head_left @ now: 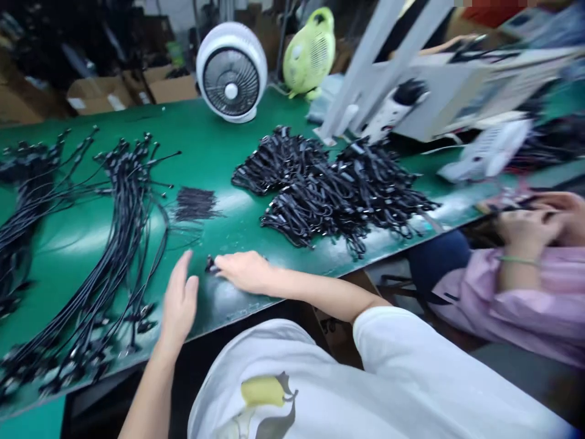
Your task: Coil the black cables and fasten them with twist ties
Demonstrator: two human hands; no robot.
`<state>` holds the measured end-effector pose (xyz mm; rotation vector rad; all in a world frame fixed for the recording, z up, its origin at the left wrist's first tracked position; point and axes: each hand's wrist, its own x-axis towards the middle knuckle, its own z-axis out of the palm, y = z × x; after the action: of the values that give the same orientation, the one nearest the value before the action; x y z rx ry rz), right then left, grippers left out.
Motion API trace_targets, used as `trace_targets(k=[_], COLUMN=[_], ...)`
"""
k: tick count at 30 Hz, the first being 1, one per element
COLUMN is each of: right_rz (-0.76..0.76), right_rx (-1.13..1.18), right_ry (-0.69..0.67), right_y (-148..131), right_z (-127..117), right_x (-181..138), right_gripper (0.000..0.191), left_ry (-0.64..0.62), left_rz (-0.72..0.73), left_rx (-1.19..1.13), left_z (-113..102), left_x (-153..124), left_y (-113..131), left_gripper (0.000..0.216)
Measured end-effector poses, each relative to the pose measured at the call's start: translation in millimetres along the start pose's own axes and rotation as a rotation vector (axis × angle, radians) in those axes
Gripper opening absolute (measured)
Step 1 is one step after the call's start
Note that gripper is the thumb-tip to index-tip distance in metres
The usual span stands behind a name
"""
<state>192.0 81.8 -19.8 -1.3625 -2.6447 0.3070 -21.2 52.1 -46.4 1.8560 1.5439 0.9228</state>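
Observation:
My left hand [179,303] rests edge-down on the green table [214,152] near its front edge, fingers stretched out together and holding nothing. My right hand [244,271] lies just to the right of it, fingers pinched on a small black connector piece [211,266]. Long black cables [123,238] lie laid out to the left of my left hand. A bunch of thin black ties [195,204] sits beyond my hands. A big heap of short black cables [333,189] lies to the right.
A white fan [231,72] and a green fan [309,53] stand at the table's back. A white frame and power strip [388,113] are at the right. A co-worker in a pink sleeve [512,299] sits at the right. Cardboard boxes [100,94] stand behind.

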Motion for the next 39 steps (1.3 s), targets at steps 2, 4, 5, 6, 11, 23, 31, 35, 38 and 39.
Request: trace_targets(k=[2, 4, 5, 6, 11, 23, 31, 35, 38, 39], right_rz=[0.307, 0.613, 0.716, 0.820, 0.894, 0.222, -0.346, -0.193, -0.201, -0.225], right_rx=[-0.066, -0.193, -0.254, -0.353, -0.560, -0.190, -0.020, -0.029, -0.012, -0.037], right_ry=[0.099, 0.239, 0.299, 0.372, 0.322, 0.427, 0.006, 0.133, 0.325, 0.374], right_y=[39, 84, 107, 128, 196, 82, -47, -23, -14, -14], right_z=[-33, -72, -90, -104, -119, -90, -24, -58, -87, -94], right_x=[-6, -18, -25, -31, -42, 6, 214, 279, 299, 303], right_gripper=[0.031, 0.032, 0.036, 0.038, 0.045, 0.036, 0.022, 0.027, 0.039, 0.040], left_ry=[0.117, 0.114, 0.097, 0.077, 0.014, 0.232, 0.157, 0.305, 0.345, 0.365], left_rz=[-0.040, -0.099, -0.095, -0.090, -0.137, -0.365, -0.500, -0.619, -0.687, -0.698], left_rx=[0.403, 0.664, 0.741, 0.798, 0.821, 0.025, -0.554, -0.389, -0.165, -0.152], left_z=[-25, -46, -53, -57, -59, -77, -101, -134, -145, -145], left_x=[-4, -10, -14, -16, -10, 0, -46, -100, -127, -132], left_y=[-23, -45, -54, -61, -69, -22, 45, 17, -18, -26], left_gripper=[0.075, 0.077, 0.075, 0.073, 0.062, 0.039, 0.056, 0.052, 0.049, 0.049])
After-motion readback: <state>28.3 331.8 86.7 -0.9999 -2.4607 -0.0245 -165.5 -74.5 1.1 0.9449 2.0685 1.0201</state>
